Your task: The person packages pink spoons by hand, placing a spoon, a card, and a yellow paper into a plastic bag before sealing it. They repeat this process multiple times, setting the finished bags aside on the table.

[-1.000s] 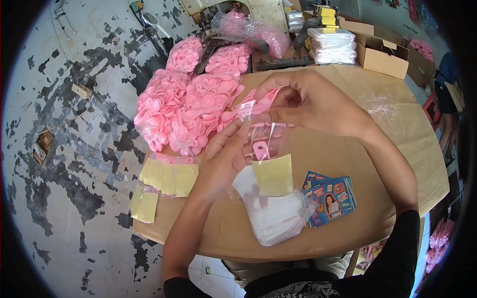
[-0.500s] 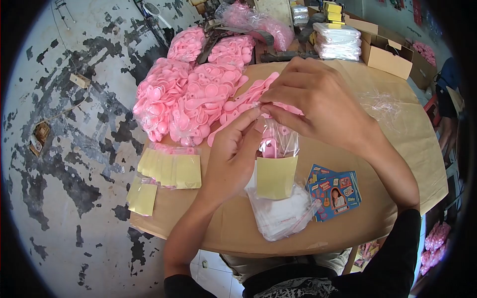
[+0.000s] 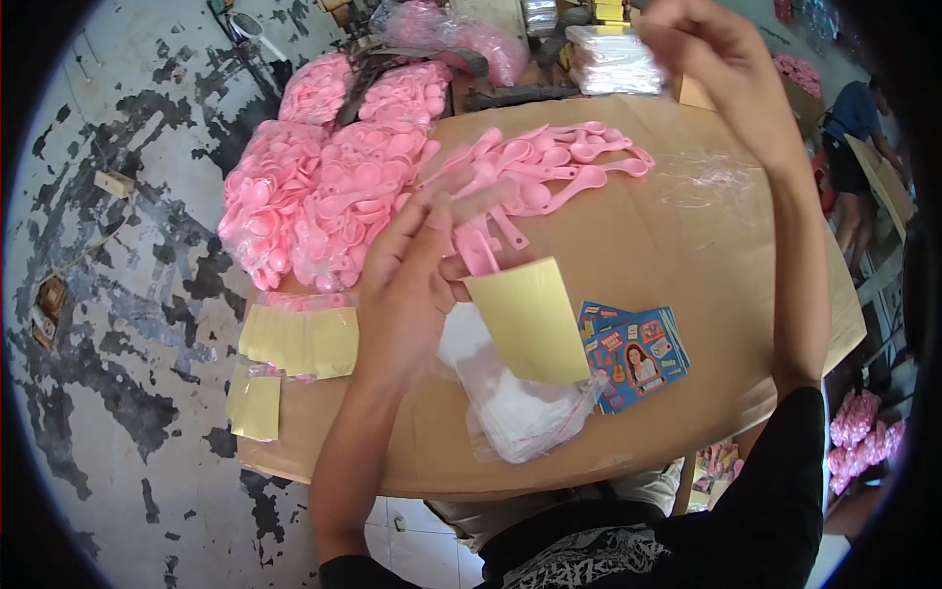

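Left hand (image 3: 412, 280) grasps a clear packet (image 3: 483, 203) with pink spoon (image 3: 478, 257) and yellow card (image 3: 530, 319), mid-table. Right hand (image 3: 716, 54) is up at far right, blurred; can't tell its grip. Likely the bagging step. Closing the packet would need both hands at its mouth.

Two hands: the left hand (image 3: 412, 285) mid-frame, the right hand (image 3: 711, 49) at the top. One yellow-carded packet (image 3: 530, 319) at centre, two batches of like packets (image 3: 294, 339) at lower left, one stack of printed cards (image 3: 633, 358), one heap of clear bags (image 3: 510, 402). The loose pink spoons (image 3: 559, 162) are too many to count.
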